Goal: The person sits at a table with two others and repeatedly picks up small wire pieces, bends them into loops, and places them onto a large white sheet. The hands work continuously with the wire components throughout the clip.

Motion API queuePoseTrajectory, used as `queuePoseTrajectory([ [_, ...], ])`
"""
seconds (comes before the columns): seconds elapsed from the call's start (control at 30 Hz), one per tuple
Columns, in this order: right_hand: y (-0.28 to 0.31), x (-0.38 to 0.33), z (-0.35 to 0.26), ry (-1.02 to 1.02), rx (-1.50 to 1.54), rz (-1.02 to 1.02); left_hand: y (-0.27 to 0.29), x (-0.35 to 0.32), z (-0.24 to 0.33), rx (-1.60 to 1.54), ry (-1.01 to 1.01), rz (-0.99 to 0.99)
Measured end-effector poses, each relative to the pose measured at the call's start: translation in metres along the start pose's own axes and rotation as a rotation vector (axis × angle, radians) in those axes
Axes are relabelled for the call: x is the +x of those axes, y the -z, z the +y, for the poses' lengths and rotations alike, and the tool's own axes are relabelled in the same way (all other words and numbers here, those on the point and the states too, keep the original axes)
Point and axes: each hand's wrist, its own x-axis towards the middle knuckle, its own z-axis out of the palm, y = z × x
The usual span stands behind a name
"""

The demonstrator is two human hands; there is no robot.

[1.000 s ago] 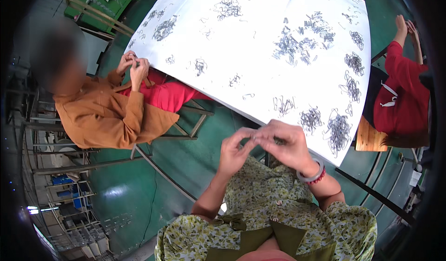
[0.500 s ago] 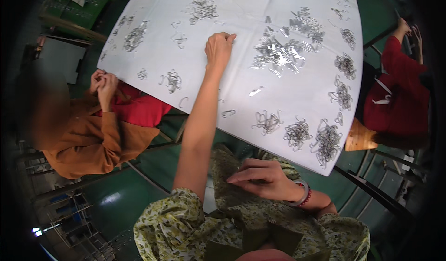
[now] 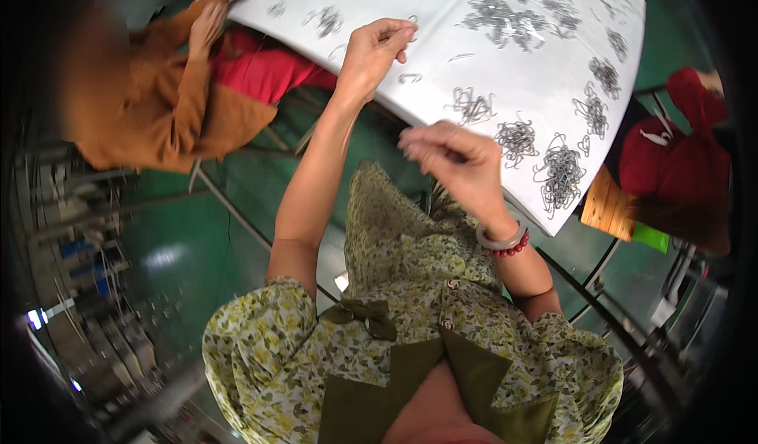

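My left hand (image 3: 377,57) is over the near edge of the white table (image 3: 430,49). Its thumb and fingers pinch a thin bent wire hook (image 3: 413,20), partly hidden by the fingertips. A loose wire hook (image 3: 410,77) lies just below that hand on the tabletop. My right hand (image 3: 459,158), wearing a pale bangle and red beads, hovers in front of the table edge with its fingers curled together. Motion blur hides what it may hold. Closest to it are tangled heaps of wire hooks, one pile (image 3: 472,106) and another pile (image 3: 517,139).
Shiny flat metal pieces (image 3: 505,24) are heaped farther back. More hook piles (image 3: 562,175) line the table's right side. A person in a brown jacket (image 3: 158,120) sits at the left, one hand on the table. Another person in red (image 3: 659,156) is at the right beside a wooden stool (image 3: 606,205).
My left hand has drawn back from mid-table toward the near edge. My right hand has risen from my lap to the table edge. The person at left has reached onto the table.
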Motion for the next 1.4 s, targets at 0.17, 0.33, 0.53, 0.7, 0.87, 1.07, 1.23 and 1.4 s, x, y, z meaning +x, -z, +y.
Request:
queuePoseTrajectory([
  [0.17,-0.003,0.002,0.005,-0.019,0.009,0.045,0.014,-0.097,0.051,-0.385,-0.075,-0.022],
  [0.33,-0.007,0.007,0.009,0.071,0.111,0.078,-0.003,-0.144,0.053,-0.209,-0.241,0.068],
  [0.53,-0.016,0.001,0.002,0.046,0.019,0.134,-0.012,-0.152,0.043,0.173,-0.351,0.269],
  [0.7,-0.021,0.0,0.013,0.152,-0.059,0.191,-0.018,-0.155,0.034,0.083,-0.285,0.294],
  [0.87,-0.016,0.003,0.019,0.469,-0.325,0.178,-0.024,-0.158,0.027,0.143,-0.27,0.307],
  [1.07,-0.004,0.012,0.029,0.533,-0.356,0.107,-0.026,-0.147,0.026,0.311,-0.391,0.298],
  [1.23,-0.001,0.012,0.032,0.431,-0.454,0.001,-0.024,-0.137,0.009,0.105,-0.207,0.261],
  [1.4,0.028,0.053,0.019,0.337,-0.546,0.0,-0.017,-0.13,0.002,-0.03,-0.153,0.176],
])
